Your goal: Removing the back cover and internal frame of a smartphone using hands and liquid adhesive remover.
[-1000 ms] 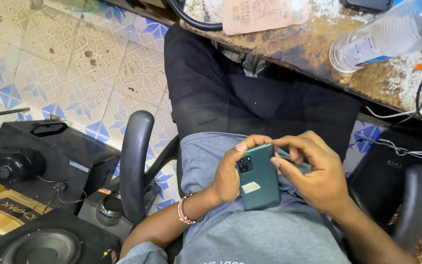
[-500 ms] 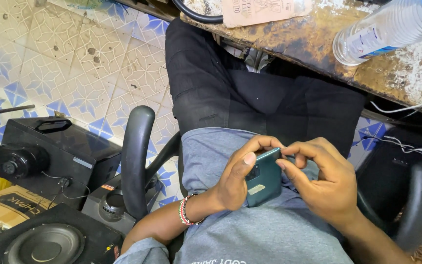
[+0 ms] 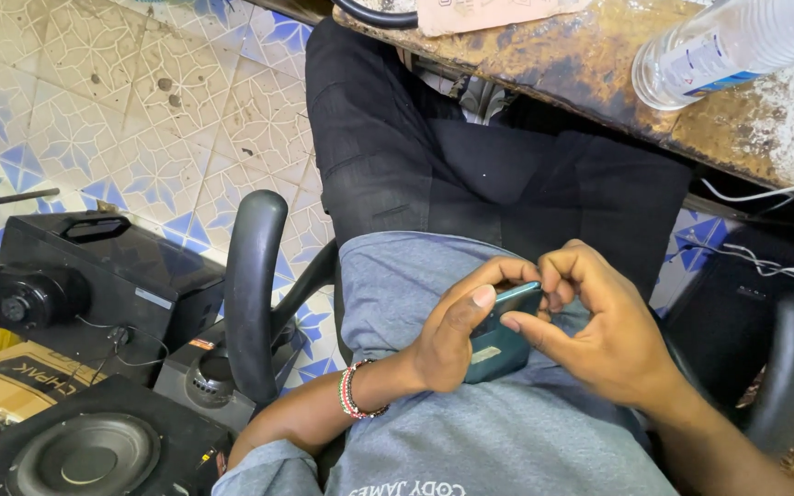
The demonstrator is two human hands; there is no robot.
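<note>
Teal phone (image 3: 498,340) sits gripped between both hands, left hand (image 3: 448,335) and right hand (image 3: 599,335), over the lap.

Even daylight across the patterned floor tiles (image 3: 140,119) at ten o'clock, soft shadow under the worn desk (image 3: 599,64), mild glare on the plastic bottle (image 3: 737,41) at one o'clock, sharp centre, slight wide-angle stretch at edges

A teal phone (image 3: 496,340) sits low in the middle of the scene, over a grey shirt, clasped between the left hand (image 3: 448,335) and the right hand (image 3: 599,335). It is tilted, back up, mostly hidden by fingers.
</note>
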